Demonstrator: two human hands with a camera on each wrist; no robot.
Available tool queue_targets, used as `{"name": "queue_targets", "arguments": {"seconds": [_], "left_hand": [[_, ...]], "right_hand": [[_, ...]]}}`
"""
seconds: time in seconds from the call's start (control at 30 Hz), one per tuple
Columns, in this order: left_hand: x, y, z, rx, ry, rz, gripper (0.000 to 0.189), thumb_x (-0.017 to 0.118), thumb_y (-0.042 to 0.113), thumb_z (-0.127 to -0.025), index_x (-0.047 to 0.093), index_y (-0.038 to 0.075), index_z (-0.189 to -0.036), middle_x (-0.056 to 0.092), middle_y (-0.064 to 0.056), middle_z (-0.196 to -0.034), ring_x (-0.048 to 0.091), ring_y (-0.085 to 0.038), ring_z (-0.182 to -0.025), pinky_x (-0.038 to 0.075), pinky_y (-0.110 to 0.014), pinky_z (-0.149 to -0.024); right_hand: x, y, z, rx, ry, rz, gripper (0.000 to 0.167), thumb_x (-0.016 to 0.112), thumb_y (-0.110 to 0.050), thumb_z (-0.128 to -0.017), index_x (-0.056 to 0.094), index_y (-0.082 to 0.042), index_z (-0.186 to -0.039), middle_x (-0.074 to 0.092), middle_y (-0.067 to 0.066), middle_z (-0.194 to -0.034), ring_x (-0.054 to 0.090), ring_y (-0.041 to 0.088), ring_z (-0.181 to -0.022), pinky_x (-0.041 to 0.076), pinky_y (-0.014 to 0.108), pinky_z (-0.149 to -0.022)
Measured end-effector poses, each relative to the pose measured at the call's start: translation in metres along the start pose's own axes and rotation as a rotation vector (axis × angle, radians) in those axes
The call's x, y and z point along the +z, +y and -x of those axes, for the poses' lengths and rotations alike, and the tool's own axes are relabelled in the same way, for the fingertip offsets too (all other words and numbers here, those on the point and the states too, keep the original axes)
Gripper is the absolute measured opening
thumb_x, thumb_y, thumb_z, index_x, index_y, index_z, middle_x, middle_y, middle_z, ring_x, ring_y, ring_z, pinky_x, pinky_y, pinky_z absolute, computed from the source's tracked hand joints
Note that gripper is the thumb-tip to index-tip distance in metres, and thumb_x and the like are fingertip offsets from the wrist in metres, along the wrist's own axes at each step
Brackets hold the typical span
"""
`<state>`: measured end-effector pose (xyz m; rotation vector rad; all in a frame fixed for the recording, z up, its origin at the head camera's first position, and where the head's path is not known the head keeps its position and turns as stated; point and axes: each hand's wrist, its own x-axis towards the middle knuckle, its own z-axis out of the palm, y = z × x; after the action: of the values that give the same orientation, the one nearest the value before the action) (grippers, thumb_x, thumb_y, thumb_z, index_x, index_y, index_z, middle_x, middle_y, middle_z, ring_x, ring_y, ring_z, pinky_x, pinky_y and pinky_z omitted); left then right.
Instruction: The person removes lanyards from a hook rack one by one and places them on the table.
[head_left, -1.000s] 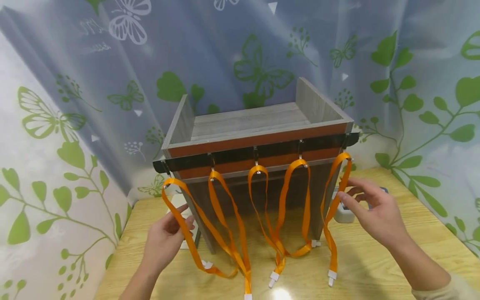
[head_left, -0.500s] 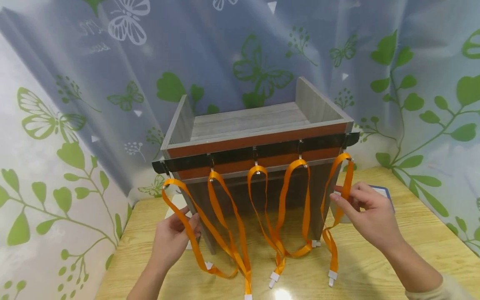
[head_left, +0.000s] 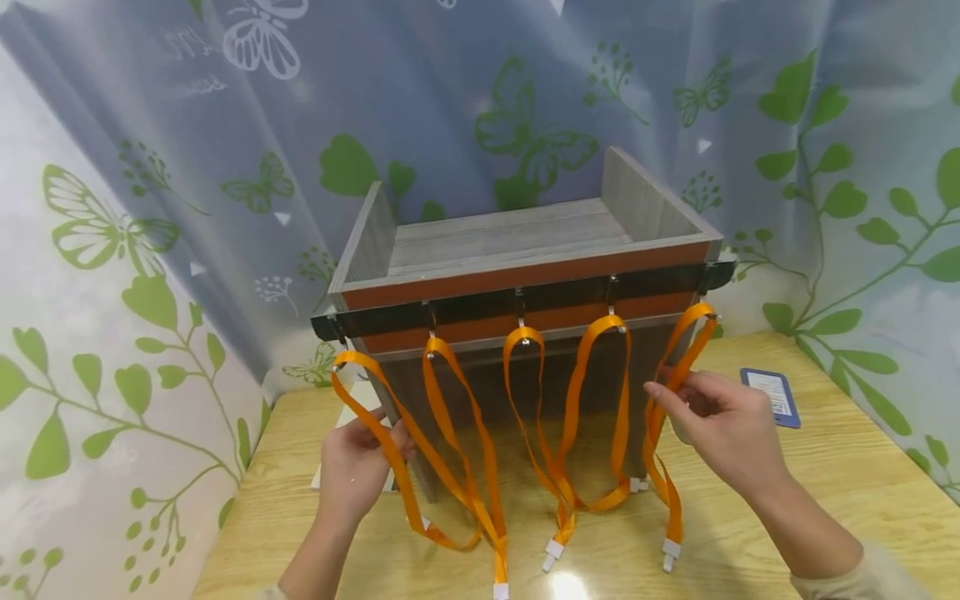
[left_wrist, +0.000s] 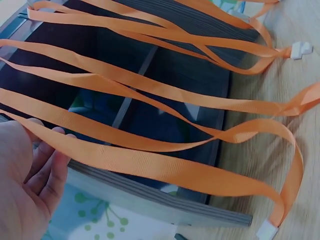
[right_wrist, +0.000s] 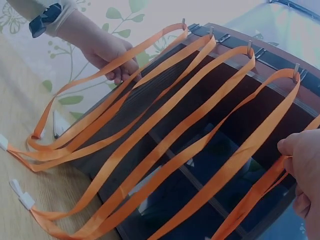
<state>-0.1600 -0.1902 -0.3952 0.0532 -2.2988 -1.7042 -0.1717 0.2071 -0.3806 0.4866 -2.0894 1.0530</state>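
A grey wooden shelf unit stands on the table with a black hook bar across its front. Several orange lanyards with white clips hang from the bar's hooks. My left hand holds the front edge of the left side panel, fingers outside it and partly behind the leftmost lanyard. On the right, my right hand grips the other side panel, its thumb toward the front. The rightmost lanyard passes right at that thumb. The right fingertips are mostly hidden in the head view.
A blue-framed card lies on the wooden table right of the unit. A pale flat thing lies behind my left hand. Leaf-printed curtains enclose the back and sides.
Both hands have moved inward, the left toward the right and the right toward the left, closing on the panels. The blue-framed card has come into full view. The lanyards shift slightly.
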Motion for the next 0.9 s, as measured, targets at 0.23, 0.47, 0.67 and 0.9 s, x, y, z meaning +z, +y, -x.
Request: {"name": "queue_targets", "arguments": {"seconds": [0.23, 0.47, 0.67, 0.9], "left_hand": [[0.002, 0.000, 0.000, 0.019, 0.037, -0.024, 0.029, 0.073, 0.009, -0.090, 0.071, -0.005, -0.114, 0.075, -0.016, -0.073, 0.072, -0.015, -0.061, 0.059, -0.025, -0.062], [0.001, 0.000, -0.001, 0.039, 0.051, -0.061, 0.015, 0.072, 0.006, -0.089, 0.074, -0.005, -0.097, 0.074, -0.015, -0.071, 0.072, -0.014, -0.061, 0.058, -0.023, -0.062], [0.000, -0.001, 0.001, 0.020, 0.051, -0.070, 0.023, 0.073, 0.009, -0.089, 0.073, -0.006, -0.106, 0.074, -0.016, -0.072, 0.073, -0.016, -0.062, 0.058, -0.024, -0.060], [0.003, -0.002, 0.002, 0.035, 0.030, -0.092, 0.017, 0.070, 0.008, -0.090, 0.075, -0.006, -0.096, 0.074, -0.013, -0.068, 0.073, -0.019, -0.063, 0.057, -0.022, -0.062]], "right_hand": [[0.004, -0.004, 0.000, 0.017, -0.007, 0.012, 0.023, 0.085, -0.001, -0.074, 0.070, -0.019, -0.072, 0.056, -0.011, -0.061, 0.039, -0.002, -0.048, 0.034, 0.013, -0.045], [0.005, -0.002, -0.003, 0.007, -0.041, -0.081, 0.018, 0.077, 0.007, -0.080, 0.079, -0.009, -0.089, 0.068, -0.002, -0.068, 0.042, -0.002, -0.048, 0.033, 0.014, -0.041], [-0.007, -0.002, -0.008, 0.054, -0.055, -0.144, 0.017, 0.071, 0.010, -0.085, 0.078, -0.003, -0.092, 0.071, -0.009, -0.076, 0.048, -0.002, -0.050, 0.036, 0.017, -0.041], [-0.047, -0.007, -0.026, 0.122, -0.080, -0.172, 0.013, 0.069, 0.012, -0.085, 0.076, 0.005, -0.094, 0.073, -0.025, -0.087, 0.057, -0.005, -0.056, 0.039, 0.017, -0.045]]}}
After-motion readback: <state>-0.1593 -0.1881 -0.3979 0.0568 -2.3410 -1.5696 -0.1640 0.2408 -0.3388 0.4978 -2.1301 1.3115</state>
